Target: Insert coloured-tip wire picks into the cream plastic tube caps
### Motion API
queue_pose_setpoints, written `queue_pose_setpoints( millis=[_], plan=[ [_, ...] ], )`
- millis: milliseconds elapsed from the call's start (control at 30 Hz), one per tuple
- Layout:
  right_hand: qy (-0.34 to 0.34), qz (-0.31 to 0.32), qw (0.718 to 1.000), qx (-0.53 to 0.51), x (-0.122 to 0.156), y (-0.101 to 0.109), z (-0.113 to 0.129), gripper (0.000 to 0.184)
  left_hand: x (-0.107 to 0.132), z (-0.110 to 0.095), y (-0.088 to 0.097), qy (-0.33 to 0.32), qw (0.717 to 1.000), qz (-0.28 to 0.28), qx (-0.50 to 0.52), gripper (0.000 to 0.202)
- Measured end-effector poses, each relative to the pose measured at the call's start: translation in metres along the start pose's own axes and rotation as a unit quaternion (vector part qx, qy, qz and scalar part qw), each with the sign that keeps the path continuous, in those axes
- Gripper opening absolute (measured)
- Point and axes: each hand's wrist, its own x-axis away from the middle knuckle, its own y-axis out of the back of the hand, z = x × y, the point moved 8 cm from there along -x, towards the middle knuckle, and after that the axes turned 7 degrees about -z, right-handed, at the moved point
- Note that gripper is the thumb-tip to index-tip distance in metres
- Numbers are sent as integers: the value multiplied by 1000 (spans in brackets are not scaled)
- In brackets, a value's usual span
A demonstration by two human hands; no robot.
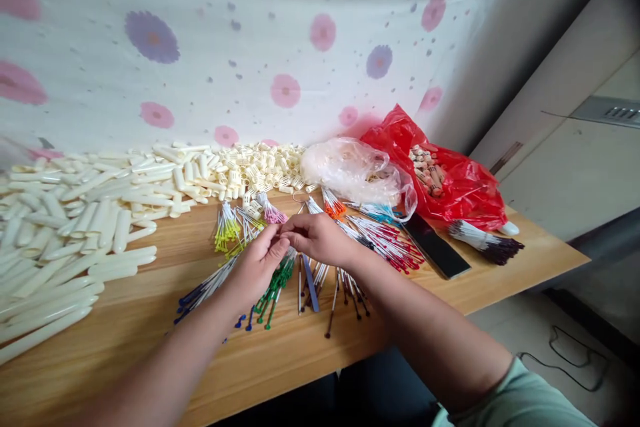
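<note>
My left hand point(263, 259) and my right hand point(323, 237) meet above the middle of the table, fingertips touching. Both are closed in a pinch; anything between the fingers is hidden. Under and around them lie bundles of thin white sticks with coloured ends: green sticks point(281, 280) just below my left hand, blue sticks point(197, 299) to its left, yellow sticks point(227, 230) and pink sticks point(271, 210) behind. Brown-tipped sticks point(353, 293) and a flat blue-grey strip point(310, 285) lie below my right hand. Red sticks point(395, 243) fan out to its right.
Cream plastic tubes point(100, 213) pile up on the left, with small cream clips point(265, 167) at the back. A clear bag point(355, 167) and a red bag point(465, 187) of small pieces stand back right, near a black flat object point(437, 250) and dark-tipped sticks point(485, 242).
</note>
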Motion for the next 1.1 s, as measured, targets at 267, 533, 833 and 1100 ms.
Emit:
queue_pose_setpoints(
  millis=[267, 533, 833, 1100],
  plan=[
    [-36, -115, 904, -411, -8, -4, -23, 32, -3, 12, 2, 35, 999, -26, 29, 30],
    [15, -102, 931, -350, 12, -32, 10, 58, 3, 10, -13, 33, 990, -41, 134, 28],
    [133, -81, 984, -89, 14, -33, 26, 50, 3, 23, 0, 108, 962, -118, 223, 25],
    [164, -97, 981, -31, 12, -25, 21, 43, 0, 28, 2, 136, 934, -129, 305, 19]
  ],
)
